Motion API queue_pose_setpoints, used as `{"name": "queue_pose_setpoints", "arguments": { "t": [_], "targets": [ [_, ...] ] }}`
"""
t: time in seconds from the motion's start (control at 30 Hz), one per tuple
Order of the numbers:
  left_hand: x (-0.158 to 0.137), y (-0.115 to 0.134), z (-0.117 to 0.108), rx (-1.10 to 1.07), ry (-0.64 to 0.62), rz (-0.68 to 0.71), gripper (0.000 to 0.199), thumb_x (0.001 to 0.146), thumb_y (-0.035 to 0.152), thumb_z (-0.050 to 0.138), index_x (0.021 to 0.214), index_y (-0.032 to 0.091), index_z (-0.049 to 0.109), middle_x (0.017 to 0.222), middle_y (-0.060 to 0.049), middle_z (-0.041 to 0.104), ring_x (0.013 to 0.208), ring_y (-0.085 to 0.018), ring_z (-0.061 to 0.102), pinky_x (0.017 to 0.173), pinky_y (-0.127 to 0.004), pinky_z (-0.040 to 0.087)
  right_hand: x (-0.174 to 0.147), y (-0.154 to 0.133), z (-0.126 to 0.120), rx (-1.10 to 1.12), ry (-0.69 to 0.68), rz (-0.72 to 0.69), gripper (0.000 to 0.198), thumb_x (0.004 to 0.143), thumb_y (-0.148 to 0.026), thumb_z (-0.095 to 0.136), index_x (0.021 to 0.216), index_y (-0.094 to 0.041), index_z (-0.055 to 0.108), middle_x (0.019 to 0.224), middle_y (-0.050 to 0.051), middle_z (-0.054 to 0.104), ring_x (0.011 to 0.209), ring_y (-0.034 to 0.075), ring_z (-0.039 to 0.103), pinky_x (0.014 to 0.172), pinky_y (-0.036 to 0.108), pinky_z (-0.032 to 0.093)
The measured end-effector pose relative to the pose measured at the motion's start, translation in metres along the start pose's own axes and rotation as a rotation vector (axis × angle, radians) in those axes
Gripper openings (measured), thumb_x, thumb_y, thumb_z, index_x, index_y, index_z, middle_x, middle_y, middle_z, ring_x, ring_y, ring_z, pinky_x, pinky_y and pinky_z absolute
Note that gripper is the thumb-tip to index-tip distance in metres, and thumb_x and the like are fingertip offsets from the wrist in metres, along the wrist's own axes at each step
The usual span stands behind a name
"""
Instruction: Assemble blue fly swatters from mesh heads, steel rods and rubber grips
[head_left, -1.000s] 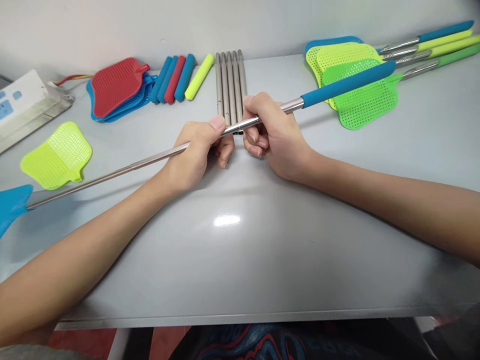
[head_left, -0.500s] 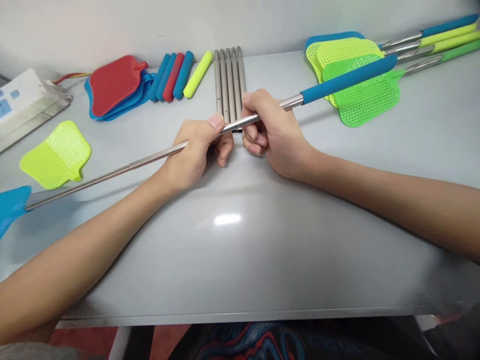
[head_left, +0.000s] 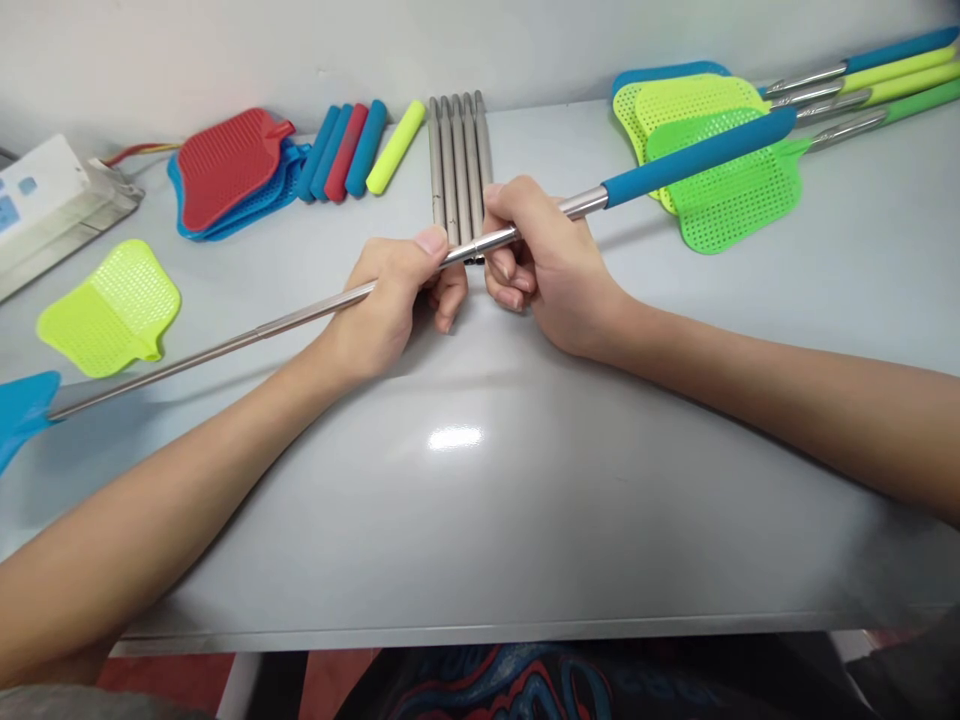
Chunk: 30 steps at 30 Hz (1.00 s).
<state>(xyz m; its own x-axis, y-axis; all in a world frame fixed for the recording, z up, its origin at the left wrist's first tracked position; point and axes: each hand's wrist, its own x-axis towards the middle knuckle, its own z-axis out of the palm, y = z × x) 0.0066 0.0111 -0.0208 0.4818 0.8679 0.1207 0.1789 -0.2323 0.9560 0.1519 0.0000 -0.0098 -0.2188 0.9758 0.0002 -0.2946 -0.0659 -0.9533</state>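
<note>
A swatter's telescopic steel rod (head_left: pixel 300 317) is held slantwise above the grey table (head_left: pixel 525 530), between the near and far edges. The metal is gripped by the left hand (head_left: pixel 386 300), with the thumb laid on top and the fingers curled. Close beside it, the rod is held in the narrow, curled grip of the right hand (head_left: pixel 551 265), just short of the blue sleeve (head_left: pixel 697 157). That sleeve is pointed toward the far right corner, where four swatters (head_left: pixel 739 180) are piled. The blue head (head_left: pixel 22 408) is pointed toward the left edge and is partly cut off. At the middle of the far edge, five steel tubes (head_left: pixel 461 165) are lined up, partly hidden by the hands. Farther left, foam grips (head_left: pixel 347 152) are laid out beside a red head (head_left: pixel 229 165), which is stacked on blue ones. Toward the left edge, a yellow-green head (head_left: pixel 112 310) is placed beyond the rod, with a white box (head_left: pixel 67 215) set toward the far left corner
</note>
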Motion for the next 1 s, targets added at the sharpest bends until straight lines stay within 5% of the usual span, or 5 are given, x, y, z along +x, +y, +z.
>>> {"name": "queue_pose_setpoints", "arguments": {
  "t": [0.43,0.73,1.0],
  "targets": [
    [0.0001,-0.0009,-0.001,0.015,-0.014,0.011,0.054,0.081,0.053,0.034,0.042,0.019,0.05,0.039,-0.001,0.045,0.041,-0.011,0.043,0.044,-0.028,0.033,-0.0002,-0.0003,-0.0001,-0.01,-0.004,-0.011,0.044,0.084,-0.026,0.037,0.042,-0.02,0.026,0.037,-0.005,0.024,0.033,0.007,0.03,0.034,0.02,0.025],
    [-0.0014,-0.0001,-0.0004,0.013,0.016,-0.033,0.055,0.084,0.05,0.032,0.042,0.02,0.051,0.039,-0.001,0.046,0.043,-0.013,0.049,0.047,-0.03,0.038,-0.0005,-0.0015,0.0,-0.058,0.013,0.057,0.048,0.083,-0.043,0.041,0.044,-0.02,0.025,0.038,-0.006,0.026,0.034,0.007,0.031,0.036,0.021,0.029],
    [-0.001,0.0002,-0.0008,0.027,0.004,-0.015,0.055,0.083,0.051,0.032,0.042,0.02,0.05,0.039,-0.001,0.046,0.043,-0.012,0.047,0.047,-0.029,0.037,0.0,0.0002,-0.0009,-0.031,-0.01,0.032,0.046,0.085,-0.037,0.04,0.044,-0.02,0.026,0.039,-0.005,0.027,0.034,0.007,0.031,0.037,0.021,0.028]
  ]
}}
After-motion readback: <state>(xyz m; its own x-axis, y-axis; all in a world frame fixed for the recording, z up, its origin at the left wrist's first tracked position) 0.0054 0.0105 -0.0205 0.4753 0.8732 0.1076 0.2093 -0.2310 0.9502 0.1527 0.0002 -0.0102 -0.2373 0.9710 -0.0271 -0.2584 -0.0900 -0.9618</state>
